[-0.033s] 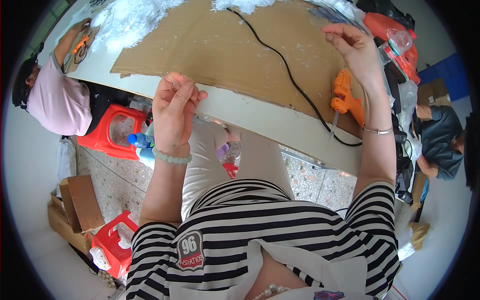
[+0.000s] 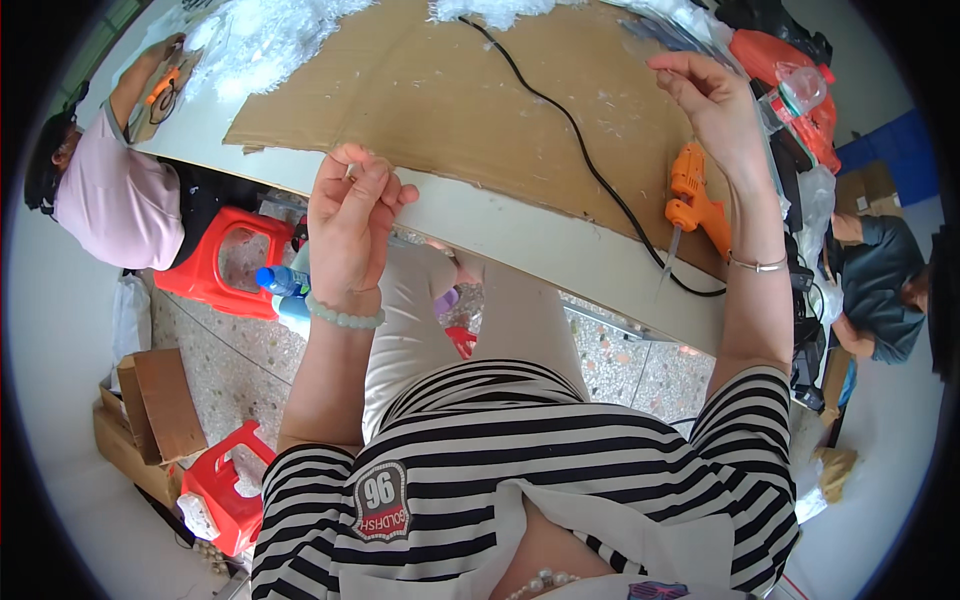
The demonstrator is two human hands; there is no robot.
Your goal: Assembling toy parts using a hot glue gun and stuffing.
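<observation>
My left hand [image 2: 350,225] is raised at the table's near edge, thumb pressed to the fingertips in a pinch. Farther off on the right, my right hand [image 2: 712,105] also pinches, above the cardboard sheet [image 2: 410,100]. Whatever lies between the fingertips of either hand is too fine to make out. An orange glue gun [image 2: 688,185] with a pale nozzle lies beside my right forearm, nozzle toward me. From the far edge a black cable [image 2: 575,125] curves across the cardboard toward the gun. A heap of shiny clear strands [image 2: 265,50] sits at the far left.
A co-worker in a pink top [image 2: 120,205] sits at the left, near another orange tool [image 2: 162,88]. Another person in a dark shirt [image 2: 880,285] is at the right. Red stools [image 2: 225,265] and a cardboard box [image 2: 165,405] stand on the floor. A plastic bottle [image 2: 800,90] lies among red bags.
</observation>
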